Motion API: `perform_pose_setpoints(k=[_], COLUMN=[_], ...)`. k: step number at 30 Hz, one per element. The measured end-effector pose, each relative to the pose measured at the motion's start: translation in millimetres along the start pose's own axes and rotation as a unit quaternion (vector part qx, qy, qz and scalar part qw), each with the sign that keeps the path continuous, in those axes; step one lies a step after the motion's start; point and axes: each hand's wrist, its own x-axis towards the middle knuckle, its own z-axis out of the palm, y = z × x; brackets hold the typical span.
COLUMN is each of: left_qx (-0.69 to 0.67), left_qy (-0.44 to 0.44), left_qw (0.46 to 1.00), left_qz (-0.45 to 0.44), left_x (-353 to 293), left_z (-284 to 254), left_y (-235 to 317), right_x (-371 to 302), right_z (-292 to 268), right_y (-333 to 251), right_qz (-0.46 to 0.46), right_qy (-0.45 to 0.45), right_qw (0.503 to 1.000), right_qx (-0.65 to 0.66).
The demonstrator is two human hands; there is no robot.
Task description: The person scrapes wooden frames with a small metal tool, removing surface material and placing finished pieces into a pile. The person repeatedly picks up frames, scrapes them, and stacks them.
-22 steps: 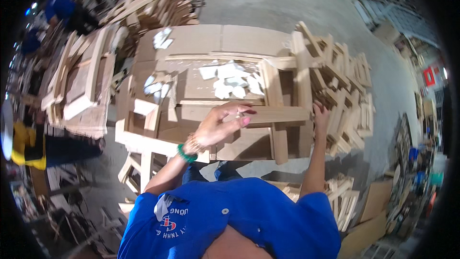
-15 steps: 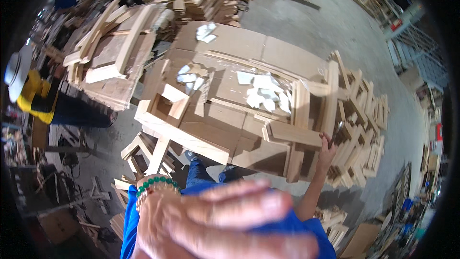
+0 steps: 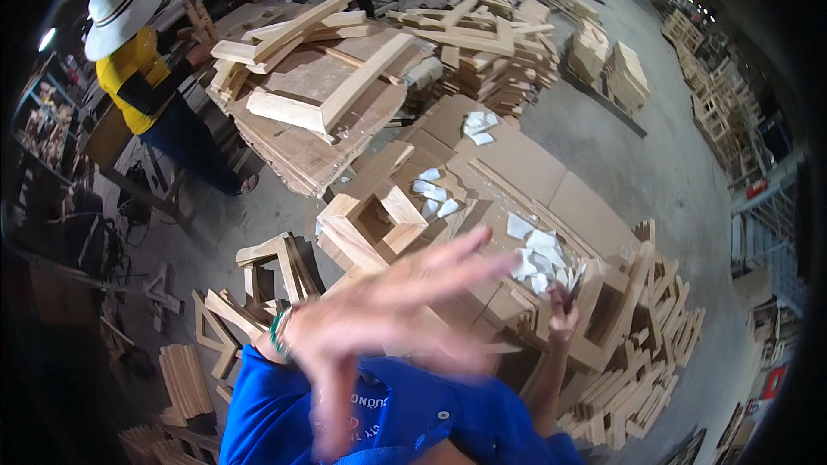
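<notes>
My left hand, smeared by motion, hovers in front of my blue shirt with its fingers spread and nothing in them. A green bead bracelet circles its wrist. Further right, my right hand is closed around a thin dark tool whose kind I cannot make out. It is close to a heap of white pieces on the cardboard-covered table. A joined wooden frame sits at the table's left end, partly behind my left hand. Wooden frame parts lie beside my right hand.
Stacked wooden frames stand at the right. On the left is a second worktable with angled wooden parts, and a person in yellow beside it. More frames rest on the floor. Timber piles stand behind.
The view has swung left, bringing more of the second worktable in. My left hand has lifted away from the lower edge, fingers still spread. My right hand still grips the dark tool, now near the white pieces.
</notes>
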Motion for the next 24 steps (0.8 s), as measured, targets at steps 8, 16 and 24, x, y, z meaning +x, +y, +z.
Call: perform_pose_setpoints(k=[8,16,24], left_qx=[0.383,0.663,0.564], left_qy=[-0.101,0.048,0.220], left_qw=[0.763,0.497,0.501], left_qz=[-0.511,-0.557,-0.618], left_x=[-109.4,-119.0,-137.4], left_z=[-161.9,-320.3,-380.2], left_y=[-162.9,-280.2,-330.0], right_x=[-19.2,-37.5,-78.5], right_z=[84.6,117.5,115.9], right_y=[-5.1,-2.7,32.1], right_qz=[0.100,0.108,0.139], right_qy=[-0.111,-0.091,-0.039], right_qw=[0.988,0.977,0.982], right_qx=[-0.050,-0.160,-0.121])
